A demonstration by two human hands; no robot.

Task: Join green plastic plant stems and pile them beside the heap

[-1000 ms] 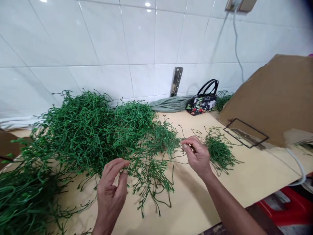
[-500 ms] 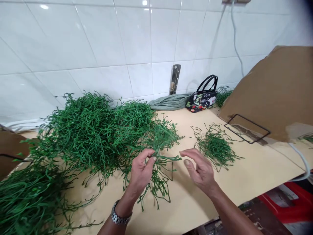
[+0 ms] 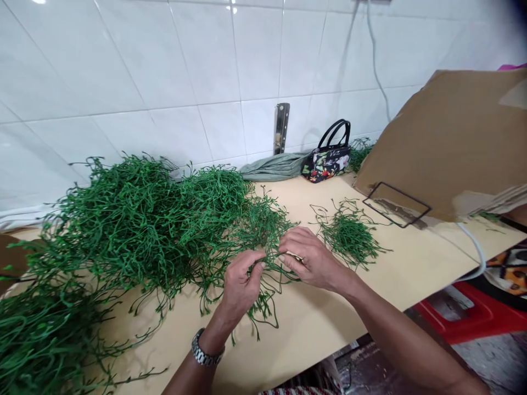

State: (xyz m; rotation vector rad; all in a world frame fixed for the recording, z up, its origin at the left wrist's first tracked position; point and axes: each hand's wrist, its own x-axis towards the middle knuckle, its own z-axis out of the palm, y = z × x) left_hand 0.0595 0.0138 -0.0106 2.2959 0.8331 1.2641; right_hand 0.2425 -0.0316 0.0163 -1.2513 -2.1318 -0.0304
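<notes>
Pinching a green stem (image 3: 267, 265), the left hand (image 3: 242, 282) is seemingly steadying it; the right hand (image 3: 307, 259) is nearly closing, its hold unclear.

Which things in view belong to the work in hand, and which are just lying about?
In the work, as far as I can judge:
left hand and right hand, pinching green stems
large green heap
small green bunch, likely

Seemingly just lying about:
floral handbag
grey-green cloth
metal bracket against the wall
</notes>
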